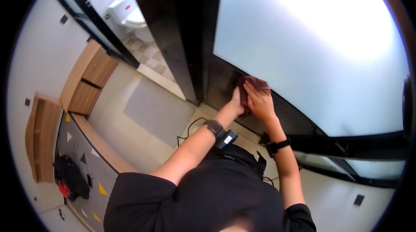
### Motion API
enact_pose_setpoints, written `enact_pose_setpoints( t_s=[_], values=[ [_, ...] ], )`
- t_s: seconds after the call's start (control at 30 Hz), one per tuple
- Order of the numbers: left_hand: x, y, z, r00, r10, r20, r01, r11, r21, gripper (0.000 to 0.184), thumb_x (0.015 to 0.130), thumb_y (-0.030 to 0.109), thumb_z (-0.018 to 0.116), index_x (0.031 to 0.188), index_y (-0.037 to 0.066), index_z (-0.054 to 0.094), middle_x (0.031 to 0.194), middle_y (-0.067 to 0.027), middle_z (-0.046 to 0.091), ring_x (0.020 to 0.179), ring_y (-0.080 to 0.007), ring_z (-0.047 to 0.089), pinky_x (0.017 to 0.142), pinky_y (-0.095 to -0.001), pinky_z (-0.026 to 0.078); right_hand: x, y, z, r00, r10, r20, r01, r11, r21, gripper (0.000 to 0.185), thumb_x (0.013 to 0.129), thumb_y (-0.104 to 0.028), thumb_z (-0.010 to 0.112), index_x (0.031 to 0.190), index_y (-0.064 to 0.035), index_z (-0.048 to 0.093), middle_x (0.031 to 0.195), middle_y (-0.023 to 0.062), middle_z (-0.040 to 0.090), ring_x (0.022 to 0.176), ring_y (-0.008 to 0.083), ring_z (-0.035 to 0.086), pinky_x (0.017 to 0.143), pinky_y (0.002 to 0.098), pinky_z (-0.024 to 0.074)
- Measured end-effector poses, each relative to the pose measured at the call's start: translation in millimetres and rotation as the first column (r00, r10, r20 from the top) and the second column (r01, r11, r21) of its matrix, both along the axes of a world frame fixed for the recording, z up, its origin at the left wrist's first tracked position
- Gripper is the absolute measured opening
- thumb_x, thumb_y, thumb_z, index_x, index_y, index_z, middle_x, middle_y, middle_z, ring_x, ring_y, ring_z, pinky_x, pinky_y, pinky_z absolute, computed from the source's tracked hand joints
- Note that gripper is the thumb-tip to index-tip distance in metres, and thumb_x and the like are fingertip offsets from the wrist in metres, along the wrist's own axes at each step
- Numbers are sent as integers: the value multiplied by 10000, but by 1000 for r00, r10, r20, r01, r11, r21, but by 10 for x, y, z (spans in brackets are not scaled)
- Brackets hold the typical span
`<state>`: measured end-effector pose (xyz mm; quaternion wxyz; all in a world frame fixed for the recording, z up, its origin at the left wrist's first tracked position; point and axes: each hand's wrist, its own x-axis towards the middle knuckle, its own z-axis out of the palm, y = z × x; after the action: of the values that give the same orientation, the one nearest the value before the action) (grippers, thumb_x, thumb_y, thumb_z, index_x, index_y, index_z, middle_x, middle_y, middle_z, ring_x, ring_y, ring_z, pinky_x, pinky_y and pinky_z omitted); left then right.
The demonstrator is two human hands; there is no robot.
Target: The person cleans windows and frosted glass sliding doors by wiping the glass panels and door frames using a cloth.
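A dark brown cloth (pixel 258 83) is bunched between my two hands, in front of the dark lower panel beneath the frosted glass pane (pixel 299 50). My left hand (pixel 236 103) grips the cloth from the left, its fingers mostly hidden by the folds. On the other side, my right hand (pixel 261 104) presses its fingers together over the cloth and holds it. Whether the cloth touches the panel is hard to tell. Each wrist wears a dark strap, and a small black box (pixel 226 138) sits at the left one.
A dark door frame post (pixel 184 28) rises left of my hands. Beyond it stands a toilet (pixel 128 11). Wooden cabinets (pixel 86 78) and a bed (pixel 80 156) with a black bag (pixel 71 175) are at the left. A black cable (pixel 187 135) lies near my left forearm.
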<state>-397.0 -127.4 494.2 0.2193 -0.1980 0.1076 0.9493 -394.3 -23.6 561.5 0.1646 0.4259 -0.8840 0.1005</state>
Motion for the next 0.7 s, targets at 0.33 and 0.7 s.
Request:
enact_pose_setpoints(
  t_s=[0.33, 0.7],
  values=[
    [201, 1103, -44, 902, -372, -219, 414, 889, 198, 479, 936, 317, 173, 1175, 93, 522, 1180, -113, 568, 1077, -258, 540, 940, -404, 427, 713, 1075, 124, 917, -391, -76, 398, 910, 119, 514, 763, -77, 514, 1277, -89, 497, 1274, 113, 515, 1192, 317, 459, 1032, 453, 308],
    [139, 450, 73, 948, -316, -18, 317, 948, 18, 503, 922, 336, 163, 1150, 102, 546, 1167, -102, 583, 1070, -279, 547, 912, -435, 443, 489, 670, -82, 955, -293, -47, 295, 954, 51, 512, 760, -124, 547, 1271, -115, 513, 1231, 105, 555, 1059, 276, 558, 950, 427, 380]
  ],
)
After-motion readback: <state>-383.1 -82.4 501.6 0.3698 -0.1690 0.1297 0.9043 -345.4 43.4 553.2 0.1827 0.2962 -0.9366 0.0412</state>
